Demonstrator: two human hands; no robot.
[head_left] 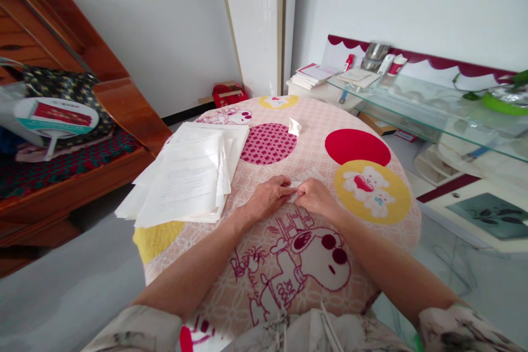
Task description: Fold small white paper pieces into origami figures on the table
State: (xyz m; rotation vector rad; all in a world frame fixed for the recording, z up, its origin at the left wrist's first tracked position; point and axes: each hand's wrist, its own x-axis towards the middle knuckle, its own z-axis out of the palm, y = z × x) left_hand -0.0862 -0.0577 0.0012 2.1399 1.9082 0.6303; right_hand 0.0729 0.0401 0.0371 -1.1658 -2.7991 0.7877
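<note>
My left hand [270,196] and my right hand [315,197] meet over the middle of the round table, fingers bent and closed. Between them shows a small piece of folded white paper [294,183], gripped from both sides and partly hidden by the fingers. Beyond the hands, a small folded white paper shape [294,127] stands on the patterned tablecloth [309,154]. To the left of my left hand lies a loose stack of white paper sheets [187,176], the top one printed with text.
A wooden bench [124,113] with a bag and a hand fan [58,118] is at the left. On the right, a glass-topped stand [437,115] holds a cup, tins and papers. A tall white air conditioner [258,22] stands behind the table.
</note>
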